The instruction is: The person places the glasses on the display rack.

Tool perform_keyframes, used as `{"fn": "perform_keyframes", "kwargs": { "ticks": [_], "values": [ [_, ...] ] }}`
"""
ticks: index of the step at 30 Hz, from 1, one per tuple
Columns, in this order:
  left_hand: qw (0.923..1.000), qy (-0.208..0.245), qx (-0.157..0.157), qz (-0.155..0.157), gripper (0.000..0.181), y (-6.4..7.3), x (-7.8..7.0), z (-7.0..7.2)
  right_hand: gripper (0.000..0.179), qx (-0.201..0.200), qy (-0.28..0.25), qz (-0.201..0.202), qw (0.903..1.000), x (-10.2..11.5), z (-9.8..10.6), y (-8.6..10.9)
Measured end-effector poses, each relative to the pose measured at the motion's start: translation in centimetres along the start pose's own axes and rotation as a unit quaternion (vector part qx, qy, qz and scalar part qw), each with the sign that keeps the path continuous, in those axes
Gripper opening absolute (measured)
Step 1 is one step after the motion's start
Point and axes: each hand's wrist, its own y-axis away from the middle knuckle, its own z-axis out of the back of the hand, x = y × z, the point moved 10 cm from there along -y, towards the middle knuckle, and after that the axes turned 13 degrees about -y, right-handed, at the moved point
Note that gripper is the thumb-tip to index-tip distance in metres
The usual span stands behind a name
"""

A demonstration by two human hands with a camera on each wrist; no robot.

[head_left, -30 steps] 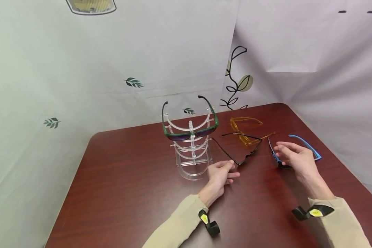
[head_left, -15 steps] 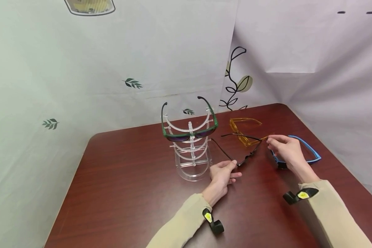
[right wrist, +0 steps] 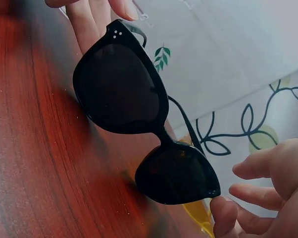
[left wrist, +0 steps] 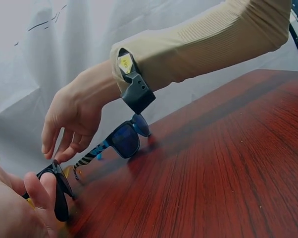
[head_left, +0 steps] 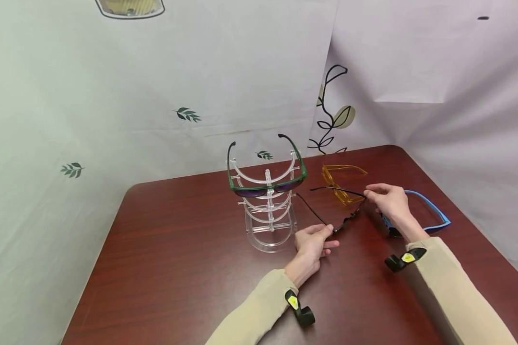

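Right wrist camera shows the grip best: the left hand (head_left: 312,244) pinches one front corner of the black sunglasses (right wrist: 120,84); the right hand (head_left: 390,203) has fingertips at the opposite corner, though I can't tell whether they have closed on it; if that end is loose, a lift could twist the frame round the left pinch; fingers straying inward could smear the lenses; one unfolded arm crosses in front of the yellow glasses (head_left: 342,197), so it might snag and drag them; the blue glasses (left wrist: 126,141), near the right hand, could be knocked by the wrist; the other arm's tip lies near the clear stand (head_left: 270,207), where a careless swing might jolt the green sunglasses (head_left: 287,186).
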Motion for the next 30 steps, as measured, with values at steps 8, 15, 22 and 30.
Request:
{"fn": "perform_keyframes", "kwargs": {
  "ticks": [8,15,22,30],
  "values": [
    [1.0,-0.002,-0.003,-0.002,0.019,0.0,0.0,-0.1,0.041,0.007,0.008,-0.017,0.9998,-0.4,-0.5,-0.7],
    [1.0,0.0,-0.005,-0.002,0.017,-0.1,0.0,-0.2,0.034,0.008,0.023,-0.002,0.9997,-0.2,-0.8,-1.3],
    [1.0,-0.001,-0.003,-0.002,0.017,-0.1,0.0,-0.3,0.03,0.016,0.044,0.015,0.9988,0.1,-1.2,-1.3],
    [1.0,-0.007,-0.002,-0.002,0.015,0.0,0.0,-0.4,0.026,-0.006,0.054,0.009,0.9985,0.1,-1.0,-0.9]
  ]
}}
